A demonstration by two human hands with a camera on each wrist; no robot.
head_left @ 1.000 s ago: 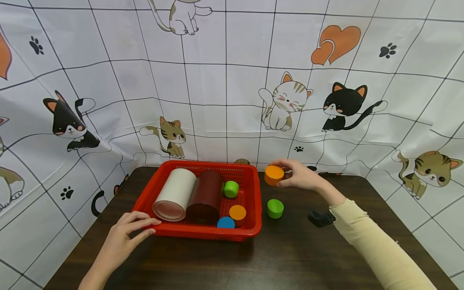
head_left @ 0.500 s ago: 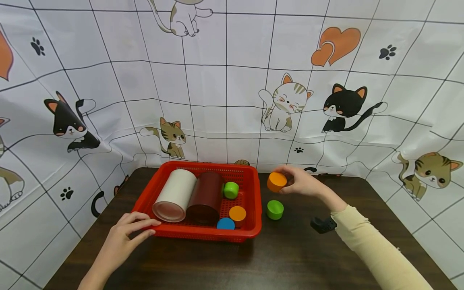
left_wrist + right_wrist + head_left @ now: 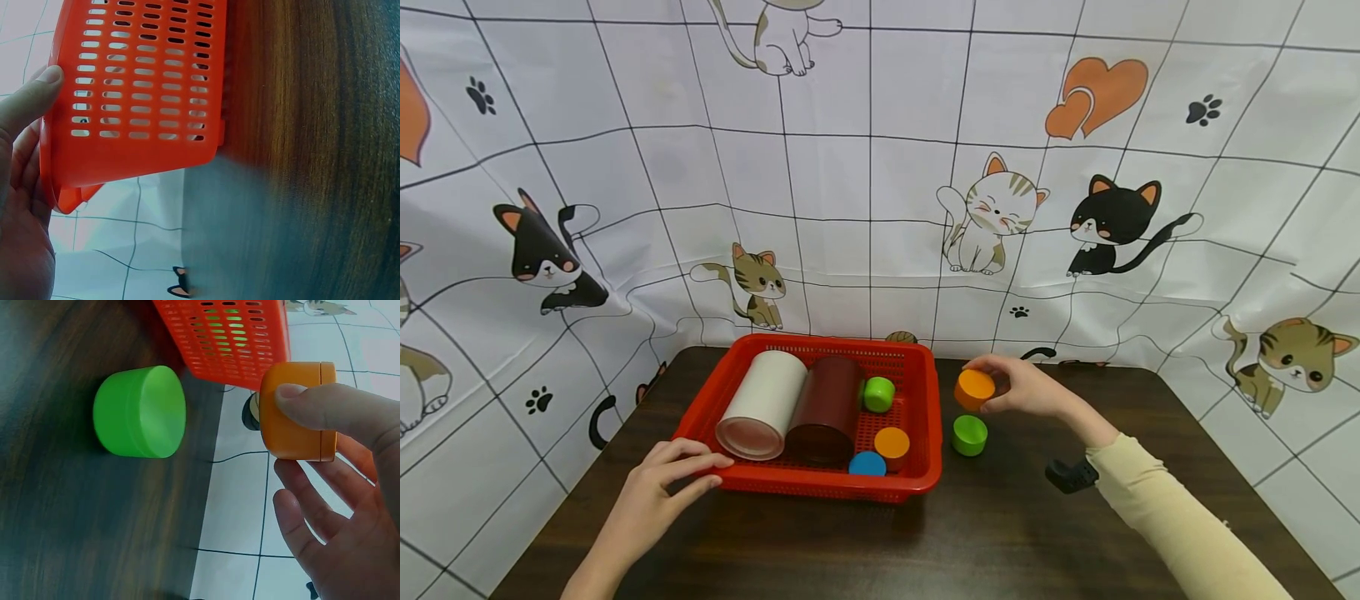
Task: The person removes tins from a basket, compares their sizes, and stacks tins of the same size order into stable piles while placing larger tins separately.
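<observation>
My right hand (image 3: 1026,387) pinches a small round orange container (image 3: 975,390) between thumb and fingers, right of the red basket. In the right wrist view the orange container (image 3: 292,428) shows a thin seam, like a lid line, and hangs above the table. Just below it stands a round green container (image 3: 970,436), apart from it, on the dark tabletop. With my left hand (image 3: 662,492) I grip the front left corner of the red plastic basket (image 3: 812,482). The left wrist view has the thumb (image 3: 50,75) on the basket's rim and the other fingers partly hidden behind.
Inside the basket lie a white cylinder (image 3: 765,400), a dark brown cylinder (image 3: 827,408), a green container (image 3: 878,393), an orange one (image 3: 892,446) and a blue one (image 3: 867,463). A cat-print sheet (image 3: 865,167) hangs behind and beside the wooden table (image 3: 820,550).
My right hand has come down and slightly right with the orange container, which is now closer above the green container on the table. The left hand and the basket stay put.
</observation>
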